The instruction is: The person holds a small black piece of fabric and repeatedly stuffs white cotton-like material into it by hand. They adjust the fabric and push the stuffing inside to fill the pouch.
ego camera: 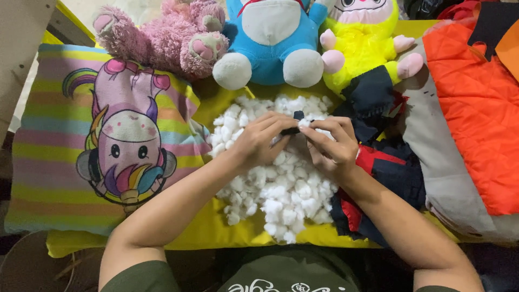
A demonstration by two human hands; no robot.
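A heap of white stuffing clumps [281, 189] lies on a yellow cloth [216, 232] in front of me. Over the heap, my left hand [259, 141] and my right hand [332, 145] meet and together pinch a small dark piece of fabric [296, 122] with a bit of white stuffing at its edge. Both hands have their fingers closed on it. A dark blue and red garment [386, 162] lies crumpled right of the heap, under my right forearm.
A striped pillow with a unicorn picture [102, 140] lies at left. Three plush toys line the back: pink [162, 35], blue and white [273, 38], yellow [367, 40]. An orange quilted cloth [476, 113] and grey fabric [438, 162] fill the right.
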